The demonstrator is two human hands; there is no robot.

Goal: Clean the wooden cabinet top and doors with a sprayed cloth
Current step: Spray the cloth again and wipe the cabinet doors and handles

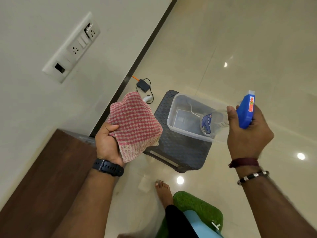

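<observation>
Red-checked woven cloth (135, 125) sits bunched in the left hand (107, 143), thumb clamped over it. The right hand (247, 134) is wrapped around a clear spray bottle with a blue trigger head (245, 111).

Left hand (109, 143) raised palm-up left of dark stool (178, 146), fingers curled, thumb pressed down onto bunched checked cloth (135, 126). Black watch (108, 167) on left wrist, forearm bare. Right hand (247, 134) up right of stool, back of hand toward camera, fingers wrapped around blue spray bottle (246, 110), thumb extended upward. Thread and beaded bands on right wrist. Bare foot (163, 192) planted on floor just below stool.
</observation>
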